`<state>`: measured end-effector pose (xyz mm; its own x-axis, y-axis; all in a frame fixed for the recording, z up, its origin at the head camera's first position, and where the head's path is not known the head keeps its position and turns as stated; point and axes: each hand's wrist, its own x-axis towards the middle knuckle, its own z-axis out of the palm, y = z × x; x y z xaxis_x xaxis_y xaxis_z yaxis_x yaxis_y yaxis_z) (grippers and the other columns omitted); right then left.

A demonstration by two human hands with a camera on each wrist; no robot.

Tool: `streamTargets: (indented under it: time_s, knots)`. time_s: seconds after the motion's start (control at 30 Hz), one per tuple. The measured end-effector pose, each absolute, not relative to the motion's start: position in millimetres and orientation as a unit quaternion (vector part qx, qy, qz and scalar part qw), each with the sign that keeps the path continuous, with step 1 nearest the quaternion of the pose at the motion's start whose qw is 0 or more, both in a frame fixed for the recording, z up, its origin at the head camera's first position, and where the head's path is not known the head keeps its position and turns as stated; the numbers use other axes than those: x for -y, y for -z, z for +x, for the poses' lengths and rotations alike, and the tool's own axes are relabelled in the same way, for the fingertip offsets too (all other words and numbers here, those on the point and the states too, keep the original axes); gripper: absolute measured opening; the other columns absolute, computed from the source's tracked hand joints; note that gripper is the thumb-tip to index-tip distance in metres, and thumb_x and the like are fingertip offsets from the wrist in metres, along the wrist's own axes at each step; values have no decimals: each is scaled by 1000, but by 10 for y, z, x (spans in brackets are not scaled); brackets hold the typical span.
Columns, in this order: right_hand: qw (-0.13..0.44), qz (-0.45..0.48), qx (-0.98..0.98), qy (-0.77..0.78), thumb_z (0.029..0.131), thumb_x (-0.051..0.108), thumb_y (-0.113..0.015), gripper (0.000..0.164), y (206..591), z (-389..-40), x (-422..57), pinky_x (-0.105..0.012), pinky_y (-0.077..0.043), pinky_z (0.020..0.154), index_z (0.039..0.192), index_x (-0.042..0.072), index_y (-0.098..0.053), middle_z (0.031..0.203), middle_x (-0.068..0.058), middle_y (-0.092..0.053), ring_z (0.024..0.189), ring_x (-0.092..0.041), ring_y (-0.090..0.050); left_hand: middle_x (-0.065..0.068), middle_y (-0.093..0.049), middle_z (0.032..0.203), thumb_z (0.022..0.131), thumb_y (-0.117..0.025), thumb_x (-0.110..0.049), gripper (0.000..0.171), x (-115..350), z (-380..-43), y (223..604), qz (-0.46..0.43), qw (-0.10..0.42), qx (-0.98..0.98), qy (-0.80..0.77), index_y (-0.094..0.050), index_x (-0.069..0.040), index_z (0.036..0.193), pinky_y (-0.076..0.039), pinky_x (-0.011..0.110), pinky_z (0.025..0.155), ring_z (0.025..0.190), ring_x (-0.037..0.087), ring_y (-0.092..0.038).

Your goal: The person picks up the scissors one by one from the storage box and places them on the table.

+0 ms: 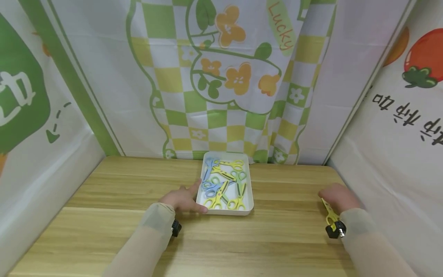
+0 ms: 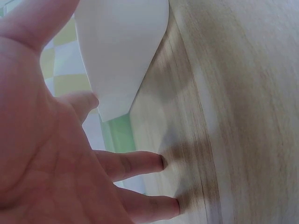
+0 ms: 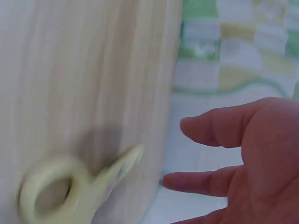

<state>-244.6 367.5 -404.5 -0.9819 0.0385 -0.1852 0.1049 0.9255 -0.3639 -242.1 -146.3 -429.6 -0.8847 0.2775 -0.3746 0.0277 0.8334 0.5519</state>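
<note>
A white tray (image 1: 250,192) stands on the table, holding several pairs of scissors with blue, green and yellow handles. My left hand (image 1: 183,199) is at its near left corner, thumb by the front rim and index finger along the left side. In the left wrist view the fingers of the left hand (image 2: 60,140) are spread and fairly straight beside the white tray wall (image 2: 121,51). A yellow pair of scissors (image 1: 331,216) lies on the table at the right. Over it is my right hand (image 1: 340,197); in the right wrist view its fingers (image 3: 210,123) are extended, apart from the scissors (image 3: 84,191).
The wooden table (image 1: 277,246) meets a checked, flowered cloth (image 1: 221,123) at the back. Printed cloth walls stand on the left (image 1: 76,161) and on the right (image 1: 387,161), the right one close to my right hand.
</note>
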Motion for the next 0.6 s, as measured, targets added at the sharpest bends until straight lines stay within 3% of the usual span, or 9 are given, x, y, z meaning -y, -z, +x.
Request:
streamTargets:
  time_s: [0.13, 0.23, 0.33, 0.6]
  knots:
    - [70, 20, -983, 171, 91, 30, -58, 38, 3950, -2539, -3332, -52, -49, 74, 93, -8, -61, 95, -25, -62, 84, -39, -59, 42, -12, 153, 71, -79, -65, 125, 1457, -2429, 4301, 87, 225, -932, -270, -6, -22, 162, -20, 71, 106, 139, 58, -17]
    - [73, -1, -981, 181, 93, 33, -60, 54, 3931, -2610, -3098, -56, -49, 85, 115, -16, -57, 116, -34, -60, 103, -47, -59, 44, -14, 152, 71, -79, -64, 124, 1454, -2431, 4301, 88, 221, -933, -270, -7, -22, 162, -21, 72, 106, 138, 59, -18]
    - [78, -15, -974, 211, 94, 34, -62, 62, 3946, -2662, -2880, -57, -45, 93, 128, -16, -52, 129, -35, -55, 115, -49, -53, 44, -15, 151, 72, -79, -64, 122, 1455, -2432, 4309, 88, 218, -934, -268, -7, -23, 162, -22, 72, 105, 138, 60, -20]
    - [85, -14, -923, 375, 90, 29, -68, 43, 4076, -2742, -2331, -53, -42, 99, 120, -2, -67, 126, -21, -62, 119, -39, -53, 43, -11, 153, 73, -80, -62, 122, 1452, -2434, 4310, 84, 222, -931, -276, -6, -24, 162, -20, 74, 105, 140, 58, -15]
